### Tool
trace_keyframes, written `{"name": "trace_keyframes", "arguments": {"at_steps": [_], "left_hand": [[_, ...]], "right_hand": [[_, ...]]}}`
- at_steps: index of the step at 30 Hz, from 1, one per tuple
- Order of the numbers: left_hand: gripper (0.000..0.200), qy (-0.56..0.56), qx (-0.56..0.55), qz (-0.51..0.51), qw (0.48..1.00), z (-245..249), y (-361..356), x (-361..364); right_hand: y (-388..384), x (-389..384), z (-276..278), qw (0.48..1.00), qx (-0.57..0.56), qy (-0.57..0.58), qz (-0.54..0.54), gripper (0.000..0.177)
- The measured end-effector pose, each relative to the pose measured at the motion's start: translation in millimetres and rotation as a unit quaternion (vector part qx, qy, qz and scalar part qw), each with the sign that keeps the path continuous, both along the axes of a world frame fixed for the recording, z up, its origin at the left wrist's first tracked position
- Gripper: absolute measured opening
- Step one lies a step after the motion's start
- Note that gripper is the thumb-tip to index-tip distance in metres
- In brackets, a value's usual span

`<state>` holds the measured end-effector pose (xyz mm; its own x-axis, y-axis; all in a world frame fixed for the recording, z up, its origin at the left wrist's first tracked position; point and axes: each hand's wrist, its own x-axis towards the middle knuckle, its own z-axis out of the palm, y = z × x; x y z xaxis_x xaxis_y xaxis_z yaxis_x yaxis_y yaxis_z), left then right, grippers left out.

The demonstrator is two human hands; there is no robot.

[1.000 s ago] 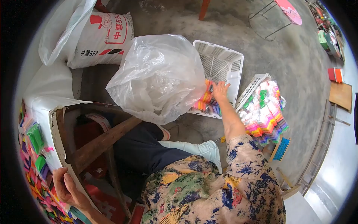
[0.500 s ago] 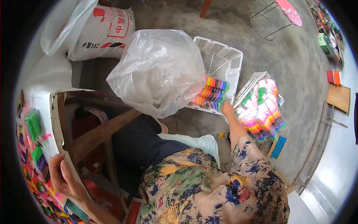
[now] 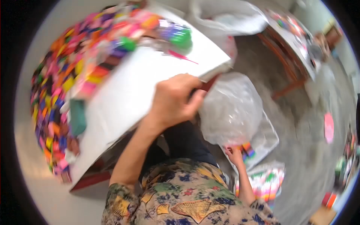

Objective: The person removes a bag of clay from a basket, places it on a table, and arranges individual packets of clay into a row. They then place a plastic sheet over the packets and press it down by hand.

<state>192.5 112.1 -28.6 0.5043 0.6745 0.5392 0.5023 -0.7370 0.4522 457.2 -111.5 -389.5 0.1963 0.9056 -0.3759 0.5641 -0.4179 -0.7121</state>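
My left hand [image 3: 178, 98] hovers at the near edge of the white table [image 3: 123, 84], fingers bent and thumb apart, with nothing visible between them. Lower right, my right hand [image 3: 234, 155] reaches down beside packs of coloured clay [image 3: 247, 150], fingers loosely apart and seemingly empty; they are small and slightly blurred. Those packs lie in a white plastic basket [image 3: 270, 135]. A large clear plastic bag [image 3: 232, 108] covers part of the basket. On the table are a row of coloured packs [image 3: 99, 71] and a green and purple pack [image 3: 180, 37], both smeared by motion.
A heap of small colourful pieces [image 3: 56, 97] covers the table's far side, near a teal block [image 3: 77, 118]. More bagged packs [image 3: 262, 182] lie beside the basket. A white sack [image 3: 228, 17] stands behind the table. Another table [image 3: 296, 45] and a pink stool [image 3: 329, 127] are farther off.
The view has swung left toward the table, so the basket and bag appear farther right and lower. My left hand has risen off the tabletop edge; my right hand is still by the basket.
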Motion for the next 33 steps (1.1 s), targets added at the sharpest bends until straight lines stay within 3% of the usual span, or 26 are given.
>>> {"name": "trace_keyframes", "arguments": {"at_steps": [1, 5, 8, 12, 18, 21, 24, 27, 33], "left_hand": [[0.012, -0.038, 0.038, -0.022, 0.998, -6.9, 3.3, -2.5], [0.015, -0.05, 0.018, -0.039, 0.998, -12.3, -17.1, -23.5], [0.022, -0.036, -0.002, -0.052, 0.998, -14.6, -54.4, -52.1], [0.026, -0.05, -0.019, 0.019, 0.998, -8.6, -102.9, -122.2], [0.022, -0.05, 0.002, 0.217, 0.975, 21.2, -171.4, -223.2], [0.017, -0.03, 0.068, 0.384, 0.92, 30.9, -197.7, -261.1], [0.013, -0.112, 0.067, 0.527, 0.84, 37.9, -212.6, -290.0], [0.015, -0.119, 0.064, 0.54, 0.831, 57.4, -204.2, -321.2], [0.018, -0.068, 0.011, 0.438, 0.896, 99.9, -115.2, -380.6]], "right_hand": [[17.6, -5.3, 25.3, 0.999, 0.034, 0.003, 0.017, 0.035], [78.6, -48.5, 149.0, 0.985, 0.156, 0.068, 0.04, 0.022], [102.5, -73.8, 205.8, 0.955, 0.264, 0.099, 0.088, 0.016], [118.4, -128.5, 285.7, 0.912, 0.357, 0.083, 0.183, 0.009], [142.1, -197.9, 336.0, 0.831, 0.453, 0.069, 0.316, 0.011], [157.2, -230.7, 361.3, 0.797, 0.474, 0.066, 0.369, 0.012], [169.7, -256.2, 375.1, 0.774, 0.475, 0.065, 0.413, 0.012], [184.2, -278.7, 389.1, 0.746, 0.488, 0.049, 0.451, 0.012], [220.8, -329.5, 413.7, 0.695, 0.512, 0.033, 0.504, 0.011]]}}
